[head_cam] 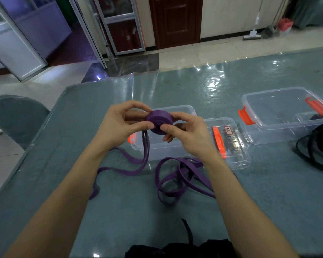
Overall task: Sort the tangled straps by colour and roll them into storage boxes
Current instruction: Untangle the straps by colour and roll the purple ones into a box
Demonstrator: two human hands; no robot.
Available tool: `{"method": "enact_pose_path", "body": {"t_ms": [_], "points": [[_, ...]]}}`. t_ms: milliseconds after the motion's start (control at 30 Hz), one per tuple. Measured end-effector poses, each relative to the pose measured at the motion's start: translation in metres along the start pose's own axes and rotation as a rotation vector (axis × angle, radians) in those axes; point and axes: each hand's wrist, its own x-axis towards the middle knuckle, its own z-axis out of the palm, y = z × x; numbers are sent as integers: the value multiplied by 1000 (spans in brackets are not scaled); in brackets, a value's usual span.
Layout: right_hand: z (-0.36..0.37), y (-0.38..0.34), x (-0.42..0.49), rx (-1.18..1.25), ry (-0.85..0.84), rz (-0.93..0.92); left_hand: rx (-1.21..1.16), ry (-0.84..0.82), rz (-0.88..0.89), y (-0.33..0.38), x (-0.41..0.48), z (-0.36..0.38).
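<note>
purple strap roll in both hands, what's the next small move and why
Probably one more turn of the roll, drawing in slack. Both the left hand and right hand pinch it, yet much loose purple strap hangs from it and lies looped on the table, so it is not ready for the clear box behind.

A purple strap (158,120), partly rolled, tail looping loose near clear box (175,148).

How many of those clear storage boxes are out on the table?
2: one clear box behind the purple roll, a larger box far right. The piece between looks like a lid; more may sit off-frame.
</note>
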Motion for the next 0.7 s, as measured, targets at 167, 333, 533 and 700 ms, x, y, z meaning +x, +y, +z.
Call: {"method": "enact_pose_path", "body": {"t_ms": [167, 333, 533, 700], "points": [[2, 3, -1, 159, 47, 14, -120, 10, -50, -15, -2, 8], [9, 10, -4, 256, 9, 69, -144, 24, -77, -13, -3, 10], [-9, 3, -1, -360, -174, 116, 507, -247, -28, 7, 7, -12], [6, 6, -4, -344, -176, 42, 718, -362, 49, 26, 20, -14]]}}
